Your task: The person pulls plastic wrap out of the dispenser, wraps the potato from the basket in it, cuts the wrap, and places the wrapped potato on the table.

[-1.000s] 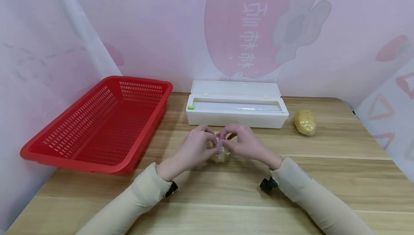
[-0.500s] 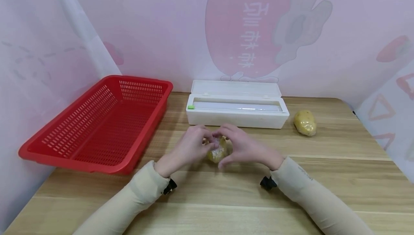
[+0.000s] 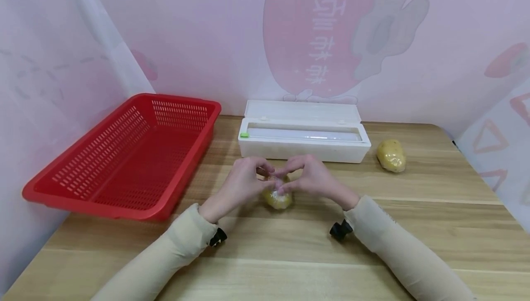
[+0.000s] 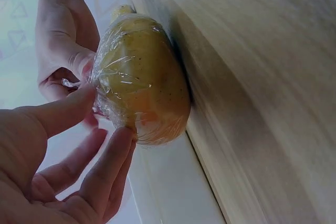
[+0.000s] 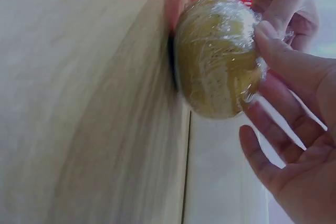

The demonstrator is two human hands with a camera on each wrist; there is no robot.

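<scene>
A potato point(image 3: 278, 200) in clear plastic wrap point(image 4: 111, 61) rests on the wooden table, between both hands. My left hand point(image 3: 243, 182) comes at it from the left, its thumb and fingers pinching the gathered wrap on top. From the other side my right hand point(image 3: 313, 181) pinches at the same bunch of film, its thumb pressed against the wrap. In the right wrist view its other fingers point(image 5: 255, 150) spread beside the potato. The thumbs partly cover the gathered film, so its exact shape is hidden.
Behind the hands stands a white cling film box point(image 3: 304, 150), lid raised, with a roll inside and a green slider point(image 3: 244, 135). Another wrapped potato point(image 3: 391, 156) lies to its right. A red slotted basket point(image 3: 182, 186) occupies the table's left side. A printed curtain closes off the back.
My right hand briefly spread its fingers around the potato, then brought thumb and fingers back to the film on top. The left hand stayed near the wrap, shifting its fingers slightly.
</scene>
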